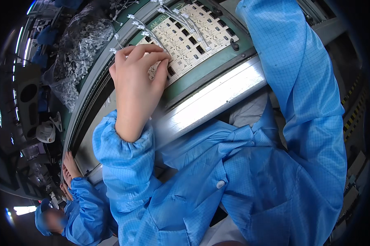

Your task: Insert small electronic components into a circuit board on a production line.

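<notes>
My left hand [139, 76] is over the near-left part of a panel of pale circuit boards [189, 35]. Its thumb and fingers close in a pinch at the panel's surface, on the end of a thin white cable [154, 36]. The fingertips hide that end. Rows of small black sockets [200, 49] line the panel, and more white connector cables [193, 28] lie across it. My right arm, in a blue sleeve [293, 61], reaches up past the panel's right side; the right hand is beyond the upper edge of the view.
The panel lies on a green carrier plate [217, 57] behind a shiny metal rail [217, 96]. A clear bag of white connector cables [80, 53] is at the far left. Another person in blue [84, 209] works at the lower left, hands on the line's edge. A white fan-like device [46, 132] stands beyond.
</notes>
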Available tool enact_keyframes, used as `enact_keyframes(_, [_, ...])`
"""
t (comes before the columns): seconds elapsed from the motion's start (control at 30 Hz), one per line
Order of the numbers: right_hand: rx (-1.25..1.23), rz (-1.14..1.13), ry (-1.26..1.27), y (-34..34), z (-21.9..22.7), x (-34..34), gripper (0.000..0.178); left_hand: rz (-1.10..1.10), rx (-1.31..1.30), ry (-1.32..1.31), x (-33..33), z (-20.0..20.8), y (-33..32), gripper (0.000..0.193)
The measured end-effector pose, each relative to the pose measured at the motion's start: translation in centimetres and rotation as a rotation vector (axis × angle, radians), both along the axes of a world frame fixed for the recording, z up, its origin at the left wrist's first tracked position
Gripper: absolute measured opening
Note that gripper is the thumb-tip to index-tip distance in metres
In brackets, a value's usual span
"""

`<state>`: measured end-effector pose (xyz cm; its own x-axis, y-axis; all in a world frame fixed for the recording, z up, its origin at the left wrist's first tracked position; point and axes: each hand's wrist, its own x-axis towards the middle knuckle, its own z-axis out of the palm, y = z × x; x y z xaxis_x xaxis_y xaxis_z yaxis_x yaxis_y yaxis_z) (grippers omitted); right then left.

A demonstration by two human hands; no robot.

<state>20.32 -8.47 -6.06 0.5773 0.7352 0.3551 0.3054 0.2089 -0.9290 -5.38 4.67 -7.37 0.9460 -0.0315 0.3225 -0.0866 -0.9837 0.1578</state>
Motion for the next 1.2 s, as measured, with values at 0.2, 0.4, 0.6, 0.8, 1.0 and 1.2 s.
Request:
enact_keyframes(0.2, [0.011, -0.048, -0.012, -0.4, -0.8, 0.3, 0.02, -0.051, 0.097, -0.029, -0.6, 0.1, -1.2, 0.012])
enact_keyframes(0.4, [0.005, -0.033, 0.077, 0.0, -0.7, 0.0, 0.021, -0.133, 0.168, -0.068, -0.8, 0.1, -1.6, 0.015])
enact_keyframes(0.6, [0.031, -0.131, -0.144, -0.8, -0.3, -4.0, 0.021, -0.155, -0.169, -0.211, -0.3, -1.9, 1.4, 0.017])
enact_keyframes(0.8, [-0.231, -0.16, -0.682, -3.6, -3.6, -13.9, 0.015, -0.046, -0.183, -0.505, 0.1, -0.5, 4.5, 0.025])
enact_keyframes(1.0, [-0.406, -0.164, -1.167, -3.7, -3.3, -16.4, 0.01, 0.025, -0.076, -0.508, -0.3, -2.1, 5.2, 0.025])
enact_keyframes(1.2, [-0.502, -0.125, -1.073, -3.9, -3.2, -16.6, 0.01, 0.037, -0.1, -0.518, 0.1, -2.6, 4.7, 0.026])
